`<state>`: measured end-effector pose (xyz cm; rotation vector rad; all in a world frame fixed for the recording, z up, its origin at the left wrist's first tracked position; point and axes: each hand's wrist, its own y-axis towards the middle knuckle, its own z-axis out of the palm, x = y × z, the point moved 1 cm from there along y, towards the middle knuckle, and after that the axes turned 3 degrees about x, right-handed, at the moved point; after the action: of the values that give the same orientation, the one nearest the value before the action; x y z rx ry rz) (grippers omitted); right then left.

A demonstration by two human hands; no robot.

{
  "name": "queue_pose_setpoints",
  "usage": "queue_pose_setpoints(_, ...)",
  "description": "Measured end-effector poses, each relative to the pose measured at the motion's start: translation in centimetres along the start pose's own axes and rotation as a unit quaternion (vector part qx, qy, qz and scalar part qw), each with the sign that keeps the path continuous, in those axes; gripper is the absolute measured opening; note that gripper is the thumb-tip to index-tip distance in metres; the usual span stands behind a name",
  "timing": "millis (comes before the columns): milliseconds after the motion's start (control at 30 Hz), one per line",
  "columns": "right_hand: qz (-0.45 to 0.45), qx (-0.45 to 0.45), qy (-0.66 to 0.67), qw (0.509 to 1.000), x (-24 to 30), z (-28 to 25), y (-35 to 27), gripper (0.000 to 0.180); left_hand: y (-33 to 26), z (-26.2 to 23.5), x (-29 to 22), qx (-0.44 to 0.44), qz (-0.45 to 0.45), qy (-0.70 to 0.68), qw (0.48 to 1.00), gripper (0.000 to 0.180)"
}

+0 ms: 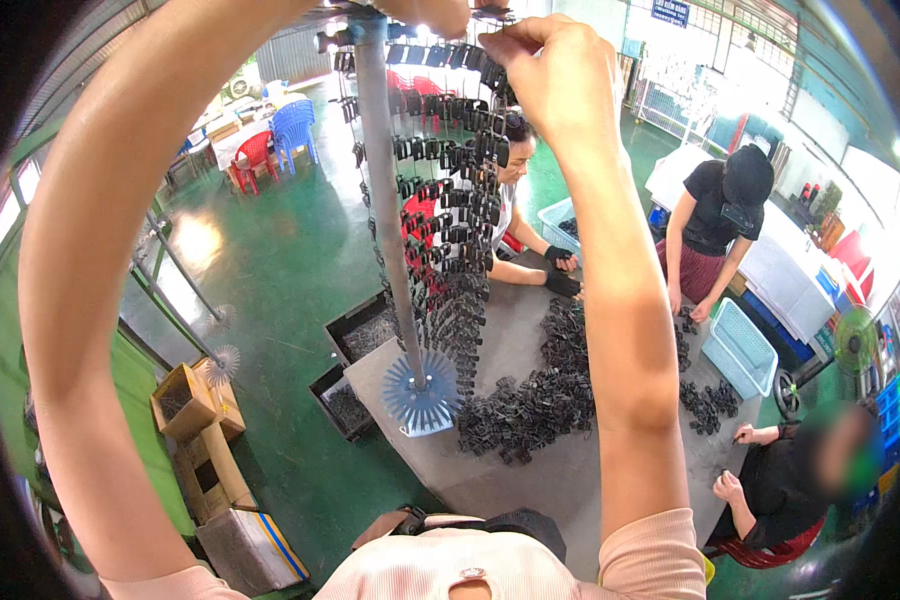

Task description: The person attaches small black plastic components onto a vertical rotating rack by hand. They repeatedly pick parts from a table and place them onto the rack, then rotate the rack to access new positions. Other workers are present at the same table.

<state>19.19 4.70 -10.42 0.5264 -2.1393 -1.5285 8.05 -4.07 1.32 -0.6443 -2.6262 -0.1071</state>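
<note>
Both my arms are raised to the top of a grey metal pole (390, 200). My right hand (560, 75) is closed in a pinch at the upper end of the hanging strings, on a small black part. My left hand (432, 14) is beside the pole's top; the upper edge of the picture cuts it off, so its grip is hidden. Strings of small black clip-like parts (455, 235) hang in tiers around the pole's right side. At its foot sits a round slotted disc (395, 395). A heap of loose black parts (520, 415) lies on the grey table (500, 485).
Three people work around the table: one behind the strings, one (720, 220) at the far right, one (785, 490) at the near right. A light-blue basket (740, 345) is by the right edge. Black crates (340, 400) and cardboard boxes (182, 395) stand left.
</note>
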Motion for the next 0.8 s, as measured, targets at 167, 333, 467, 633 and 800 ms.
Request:
queue_pose_setpoints(167,0.042,0.059,0.159,0.985,-5.5,-1.3,0.3,0.025,0.4,2.3,1.6,-0.16,0.042,-0.009,0.986,0.051)
queue_pose_setpoints(333,0.2,0.17,-0.024,0.965,-11.3,-6.2,-0.7,0.033,-0.9,4.2,4.1,-0.213,0.085,0.012,0.973,0.049)
queue_pose_setpoints(467,0.14,0.235,-0.283,0.919,-9.5,-8.2,-1.3,0.036,-1.2,4.6,2.5,-0.223,0.089,0.006,0.971,0.049)
queue_pose_setpoints(633,-0.004,0.087,0.078,0.993,-2.9,-2.0,-0.2,0.038,-1.5,2.2,1.5,-0.144,0.006,-0.018,0.989,0.05)
queue_pose_setpoints(800,0.044,0.082,0.105,0.99,-0.6,0.7,0.8,0.029,0.4,2.4,1.9,-0.143,0.022,-0.01,0.989,0.049)
